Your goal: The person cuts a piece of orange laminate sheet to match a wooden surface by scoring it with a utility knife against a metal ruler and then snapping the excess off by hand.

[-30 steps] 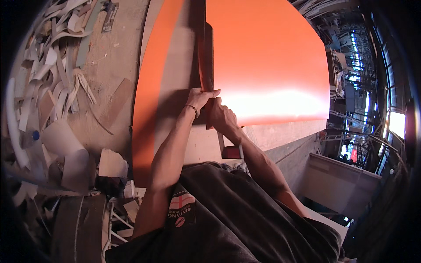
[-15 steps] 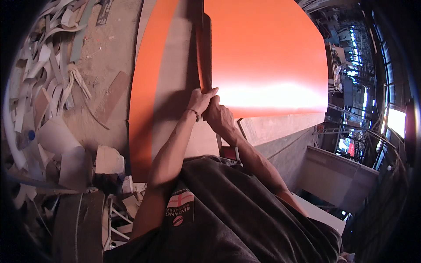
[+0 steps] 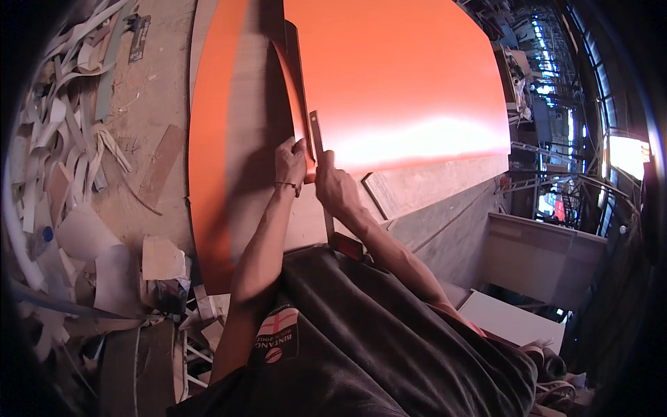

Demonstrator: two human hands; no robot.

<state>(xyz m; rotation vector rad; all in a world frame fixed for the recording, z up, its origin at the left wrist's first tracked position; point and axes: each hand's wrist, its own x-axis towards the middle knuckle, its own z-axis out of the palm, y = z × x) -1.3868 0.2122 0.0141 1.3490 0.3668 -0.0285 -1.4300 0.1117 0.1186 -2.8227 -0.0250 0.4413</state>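
A large orange laminate sheet (image 3: 403,76) lies on a plywood board (image 3: 250,139). A narrow orange strip (image 3: 292,83) curls up from its left edge. My left hand (image 3: 290,158) pinches that strip's lower end, with a bracelet on the wrist. Just right of it, my right hand (image 3: 333,186) is closed over a metal square (image 3: 316,131). The square's thin blade runs along the cut edge and its dark stock (image 3: 345,244) sits near my body. What else the right fist holds is hidden.
A second orange sheet edge (image 3: 205,160) borders the board on the left. Offcuts and curled laminate scraps (image 3: 69,153) litter the floor at left. A white panel (image 3: 511,320) and a grey box (image 3: 542,257) stand at right, with workshop clutter behind.
Both hands have crept a little farther up the cut edge. The square's blade now shows above my fingers. The view has shifted slightly.
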